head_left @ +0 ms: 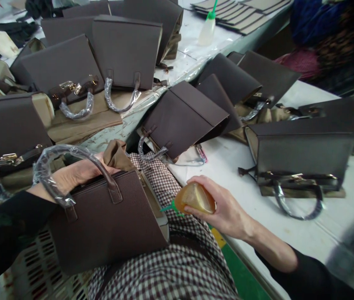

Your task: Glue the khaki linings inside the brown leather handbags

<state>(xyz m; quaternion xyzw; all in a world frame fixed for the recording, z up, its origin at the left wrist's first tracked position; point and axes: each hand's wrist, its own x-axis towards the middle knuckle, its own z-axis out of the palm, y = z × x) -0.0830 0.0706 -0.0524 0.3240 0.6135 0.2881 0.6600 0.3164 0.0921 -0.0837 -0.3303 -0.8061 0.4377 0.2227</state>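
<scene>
A dark brown handbag rests tilted on my lap, its plastic-wrapped handle arching over my left wrist. My left hand reaches through that handle and grips the khaki lining at the bag's top; its fingertips are hidden behind the bag and cloth. In my right hand is a squeeze bottle of amber liquid, lying on its side. Its green nozzle points left at the bag's open side edge. Whether the tip touches that edge I cannot tell.
Several similar bags crowd the left table, and more, such as one bag, lie on the white right table. A second squeeze bottle stands at the back near flat panels. Beneath my left arm is a plastic crate.
</scene>
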